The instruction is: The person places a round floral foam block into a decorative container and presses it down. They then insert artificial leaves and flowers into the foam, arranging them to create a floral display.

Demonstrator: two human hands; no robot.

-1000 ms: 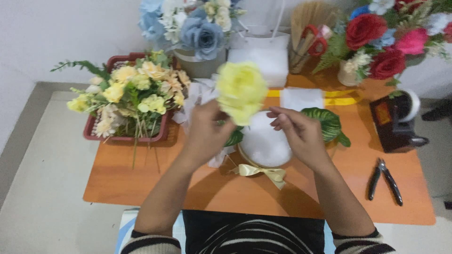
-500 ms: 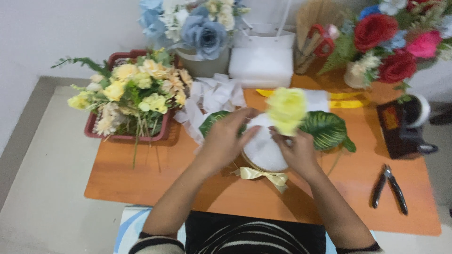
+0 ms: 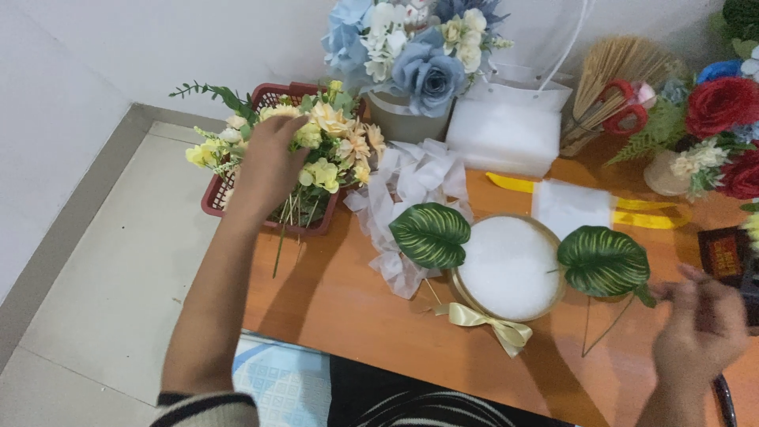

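Note:
My left hand (image 3: 265, 162) reaches into a red basket (image 3: 212, 207) at the table's left end and rests on the yellow and cream artificial flowers (image 3: 332, 150) in it. Its fingers are buried among the blossoms, so its grip is hidden. My right hand (image 3: 700, 332) hovers blurred at the lower right with fingers apart and nothing in it. Between the hands sits a round gold-rimmed pot of white foam (image 3: 506, 265) with a gold bow (image 3: 494, 324). A green patterned leaf (image 3: 431, 235) stands at its left and another leaf (image 3: 605, 261) at its right.
White ribbon (image 3: 415, 178) lies bunched beside the basket. Behind stand a blue and white bouquet (image 3: 423, 67), a white foam block (image 3: 506, 134), red-handled scissors (image 3: 621, 111) and red roses (image 3: 723, 107). A dark box (image 3: 723, 253) and pliers (image 3: 723, 399) lie near my right hand.
Both hands left the pot; the large yellow flower they held over it is gone from between them. My left hand swung to the basket, my right hand moved out to the right.

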